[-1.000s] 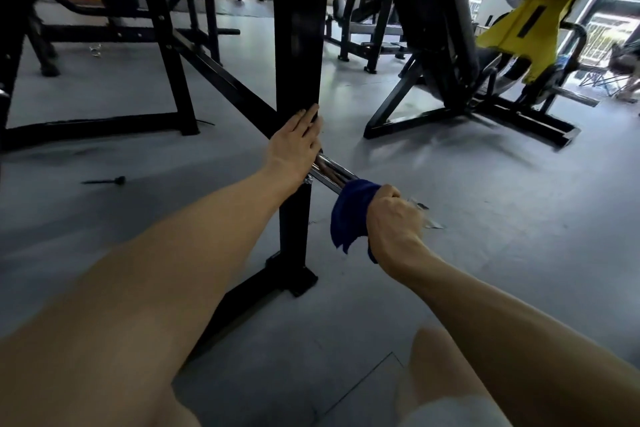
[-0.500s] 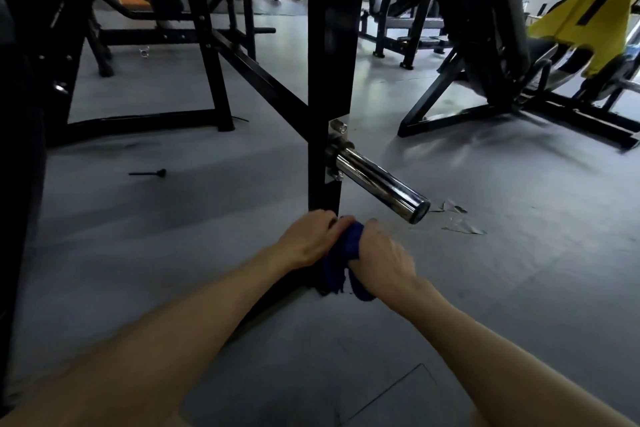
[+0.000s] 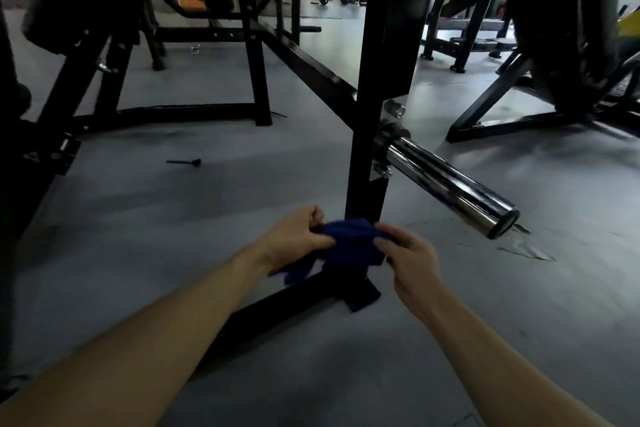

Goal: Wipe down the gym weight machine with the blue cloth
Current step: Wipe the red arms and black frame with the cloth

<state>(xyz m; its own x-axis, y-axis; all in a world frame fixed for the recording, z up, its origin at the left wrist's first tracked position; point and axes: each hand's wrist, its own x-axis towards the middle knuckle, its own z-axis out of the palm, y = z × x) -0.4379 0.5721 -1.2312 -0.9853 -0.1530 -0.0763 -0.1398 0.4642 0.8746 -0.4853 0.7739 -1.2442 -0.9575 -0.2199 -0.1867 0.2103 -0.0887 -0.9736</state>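
Note:
The blue cloth (image 3: 349, 243) is bunched between both hands, low in front of the black upright post (image 3: 384, 80) of the weight machine. My left hand (image 3: 294, 239) pinches its left side with curled fingers. My right hand (image 3: 410, 253) grips its right side. A chrome plate-loading bar (image 3: 446, 180) sticks out from the post toward the right, above and clear of both hands. The post's black foot (image 3: 356, 291) lies on the floor just below the cloth.
A grey rubber floor (image 3: 207, 211) surrounds the machine. A small black pin (image 3: 185, 161) lies on it to the left. Another black frame (image 3: 256, 45) stands behind, and a black angled machine (image 3: 540, 45) at right. A torn floor patch (image 3: 526, 250) sits under the bar's tip.
My right hand took the cloth off the chrome bar and dropped below it. My left hand left the post and joined the cloth. The camera moved closer to the post.

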